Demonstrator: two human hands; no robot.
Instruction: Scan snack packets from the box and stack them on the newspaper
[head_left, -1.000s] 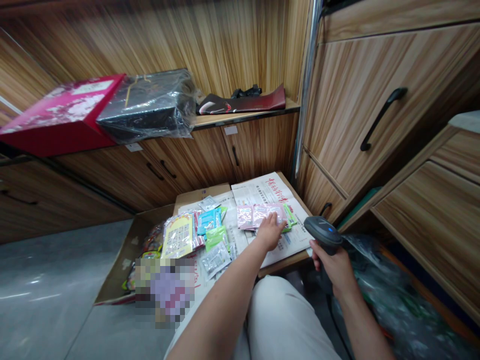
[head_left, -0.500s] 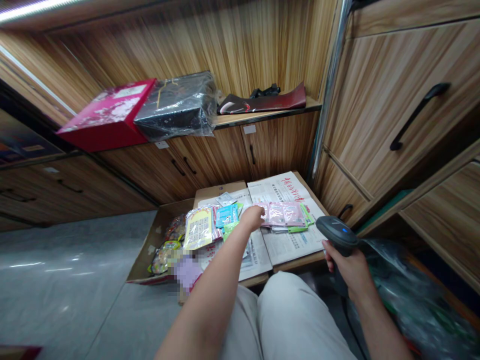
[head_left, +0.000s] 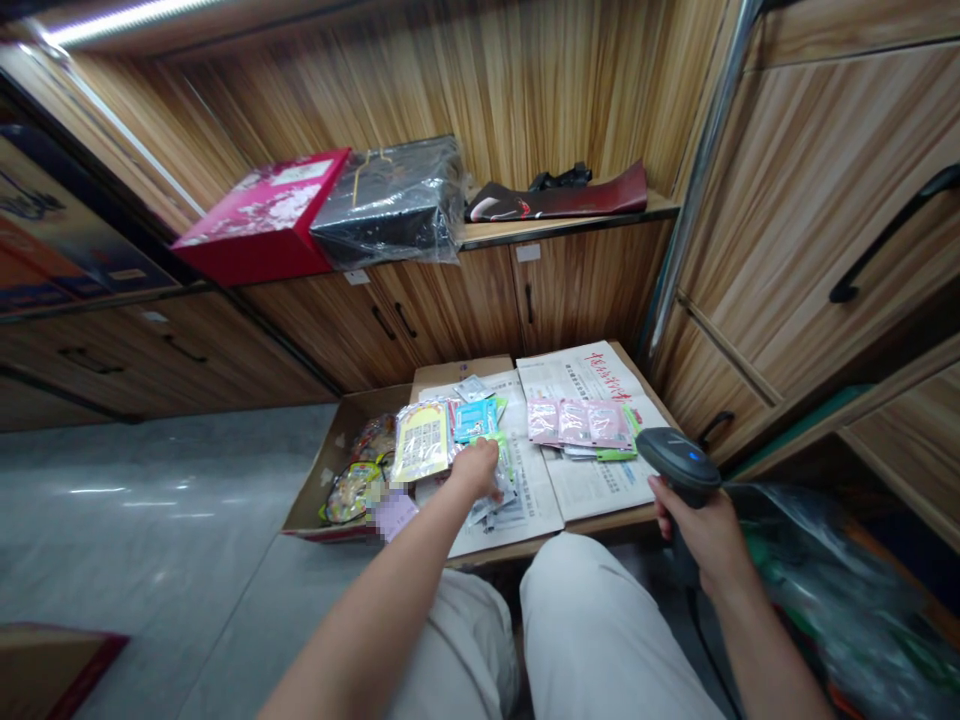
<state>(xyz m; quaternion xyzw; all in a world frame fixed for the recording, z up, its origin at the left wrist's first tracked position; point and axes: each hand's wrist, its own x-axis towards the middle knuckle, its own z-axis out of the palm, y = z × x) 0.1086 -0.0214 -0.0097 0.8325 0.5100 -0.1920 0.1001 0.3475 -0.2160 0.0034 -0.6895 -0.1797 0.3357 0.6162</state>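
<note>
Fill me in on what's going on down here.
A person holds a dark handheld scanner in the right hand. The left hand is at the small green packets, though whether it grips one is hard to tell. Pink packets lie on spread newspaper, in front of the scanner. A blue packet and a yellow one lie just beyond the left hand, near an open cardboard box.

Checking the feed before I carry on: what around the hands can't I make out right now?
All in the head view:
Left hand: most fingertips hidden by the hand itself; grip unclear.
Green packet: partly covered by that hand.
Lilac item: masked by pixelation.
Newspaper: small print too small and blurred.
Scanner: handle partly covered by the right hand.
Cable: cut off by the bottom edge.
</note>
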